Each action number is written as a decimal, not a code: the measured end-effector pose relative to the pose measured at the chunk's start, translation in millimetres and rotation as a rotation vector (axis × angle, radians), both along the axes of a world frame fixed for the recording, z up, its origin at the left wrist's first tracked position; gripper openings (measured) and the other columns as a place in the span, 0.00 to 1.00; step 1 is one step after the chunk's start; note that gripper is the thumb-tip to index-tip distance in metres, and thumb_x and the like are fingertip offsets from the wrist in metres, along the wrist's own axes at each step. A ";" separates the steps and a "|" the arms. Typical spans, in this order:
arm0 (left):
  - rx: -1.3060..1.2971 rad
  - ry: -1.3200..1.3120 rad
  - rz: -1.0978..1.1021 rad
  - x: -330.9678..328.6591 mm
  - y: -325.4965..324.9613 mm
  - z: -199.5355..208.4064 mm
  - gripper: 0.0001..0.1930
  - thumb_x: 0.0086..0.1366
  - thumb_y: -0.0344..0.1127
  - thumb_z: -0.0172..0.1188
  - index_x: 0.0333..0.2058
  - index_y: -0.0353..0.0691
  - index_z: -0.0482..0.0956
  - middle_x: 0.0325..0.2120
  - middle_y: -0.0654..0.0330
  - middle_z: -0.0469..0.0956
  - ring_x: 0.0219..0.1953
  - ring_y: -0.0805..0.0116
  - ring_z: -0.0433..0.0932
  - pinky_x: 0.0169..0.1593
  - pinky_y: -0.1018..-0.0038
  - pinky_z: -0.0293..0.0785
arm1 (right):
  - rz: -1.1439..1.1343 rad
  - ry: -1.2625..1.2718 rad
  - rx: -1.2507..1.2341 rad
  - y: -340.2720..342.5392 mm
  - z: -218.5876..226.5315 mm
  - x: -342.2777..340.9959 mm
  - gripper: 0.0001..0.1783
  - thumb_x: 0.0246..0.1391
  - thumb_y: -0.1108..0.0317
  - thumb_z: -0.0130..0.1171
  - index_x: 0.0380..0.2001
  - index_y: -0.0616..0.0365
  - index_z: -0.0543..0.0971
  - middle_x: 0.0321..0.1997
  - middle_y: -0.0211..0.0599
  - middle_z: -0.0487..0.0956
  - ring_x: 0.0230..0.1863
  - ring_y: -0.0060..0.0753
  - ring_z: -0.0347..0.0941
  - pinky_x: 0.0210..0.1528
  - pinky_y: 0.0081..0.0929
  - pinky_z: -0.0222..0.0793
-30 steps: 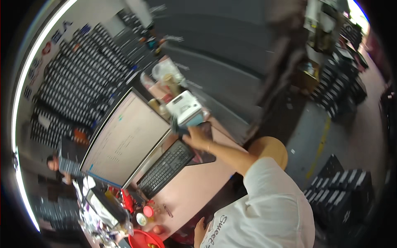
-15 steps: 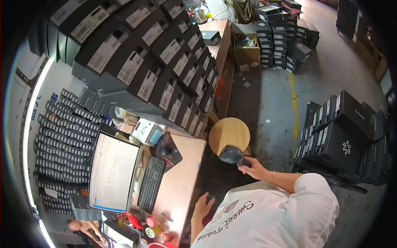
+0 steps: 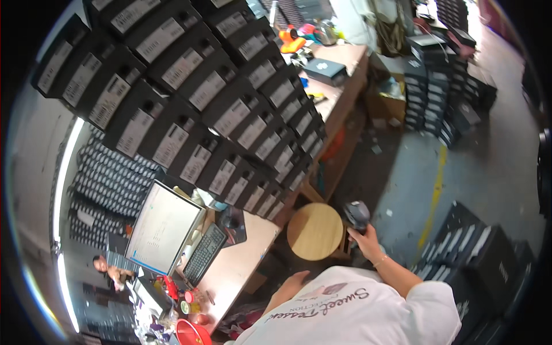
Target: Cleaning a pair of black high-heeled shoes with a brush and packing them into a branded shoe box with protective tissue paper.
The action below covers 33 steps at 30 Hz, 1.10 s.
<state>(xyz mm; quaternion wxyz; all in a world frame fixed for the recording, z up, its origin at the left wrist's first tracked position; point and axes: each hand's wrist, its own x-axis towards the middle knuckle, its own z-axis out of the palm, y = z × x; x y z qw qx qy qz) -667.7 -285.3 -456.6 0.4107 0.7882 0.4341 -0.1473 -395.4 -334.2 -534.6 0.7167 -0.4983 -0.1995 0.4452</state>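
My right hand point(image 3: 368, 244) grips the handle of a black handheld barcode scanner point(image 3: 358, 215), its head raised beside a round wooden stool point(image 3: 313, 232). My left hand point(image 3: 291, 287) is close to my body, by the desk's edge; its fingers are mostly hidden by the hand itself and my shirt, so what it holds does not show. A tall stack of dark shoe boxes point(image 3: 233, 118) with white labels rises in front of me, on the left. Below it, on the desk point(image 3: 244, 261), are a monitor point(image 3: 164, 230) and a black keyboard point(image 3: 205, 255).
Another table point(image 3: 348, 60) at the back carries a dark box point(image 3: 325, 71). Beyond it are an open carton point(image 3: 386, 106) and stacked boxes point(image 3: 425, 98). More dark boxes point(image 3: 489, 264) stand at right. A red basin point(image 3: 192, 332) is at the desk's near end. Another person point(image 3: 109, 270) is at far left.
My view has turned, shifting the box stack down and right. The scanner has swung upward and right, past the stool. A dark thing seen earlier at my left hand no longer shows.
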 end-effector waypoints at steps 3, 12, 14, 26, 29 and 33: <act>-0.032 0.003 -0.088 55.8 0.2 15.4 0.34 0.59 0.51 0.57 0.58 0.33 0.66 0.55 0.41 0.70 0.59 0.46 0.67 0.61 0.63 0.63 | 0.050 -0.018 -0.028 4.8 4.7 57.2 0.11 0.52 0.69 0.65 0.34 0.60 0.73 0.26 0.27 0.75 0.26 0.19 0.72 0.29 0.21 0.68; -0.136 -0.039 -0.224 112.3 30.8 -52.6 0.30 0.64 0.46 0.53 0.60 0.34 0.64 0.59 0.43 0.66 0.62 0.49 0.64 0.63 0.64 0.60 | -0.021 -0.105 -0.046 23.6 21.2 162.4 0.08 0.54 0.70 0.60 0.31 0.60 0.72 0.24 0.30 0.74 0.20 0.23 0.72 0.23 0.22 0.67; -0.179 -0.037 -0.164 106.8 38.4 -54.3 0.29 0.66 0.47 0.51 0.60 0.35 0.64 0.58 0.45 0.67 0.60 0.52 0.66 0.62 0.66 0.61 | -0.044 -0.073 -0.022 29.4 22.6 152.8 0.08 0.54 0.70 0.60 0.31 0.60 0.72 0.24 0.31 0.74 0.20 0.23 0.72 0.23 0.22 0.67; -0.145 -0.114 0.529 8.8 58.9 -218.2 0.25 0.64 0.53 0.53 0.46 0.35 0.77 0.38 0.50 0.80 0.40 0.61 0.79 0.44 0.69 0.72 | 0.124 -0.089 0.214 86.3 65.2 139.0 0.07 0.53 0.75 0.60 0.33 0.60 0.72 0.26 0.29 0.74 0.25 0.22 0.73 0.30 0.22 0.69; -0.142 -0.131 0.663 17.5 47.9 -207.6 0.24 0.64 0.52 0.53 0.46 0.35 0.77 0.38 0.50 0.80 0.40 0.61 0.79 0.44 0.69 0.72 | 0.246 -0.122 0.279 116.5 91.3 150.0 0.06 0.54 0.75 0.59 0.33 0.60 0.72 0.26 0.29 0.74 0.25 0.22 0.73 0.30 0.21 0.69; -0.137 -0.151 0.764 43.5 41.8 -195.9 0.24 0.64 0.52 0.53 0.45 0.35 0.77 0.38 0.50 0.80 0.40 0.61 0.79 0.44 0.69 0.72 | 0.333 -0.204 0.387 155.3 134.9 169.2 0.05 0.53 0.75 0.59 0.33 0.60 0.72 0.26 0.29 0.75 0.26 0.21 0.73 0.31 0.21 0.69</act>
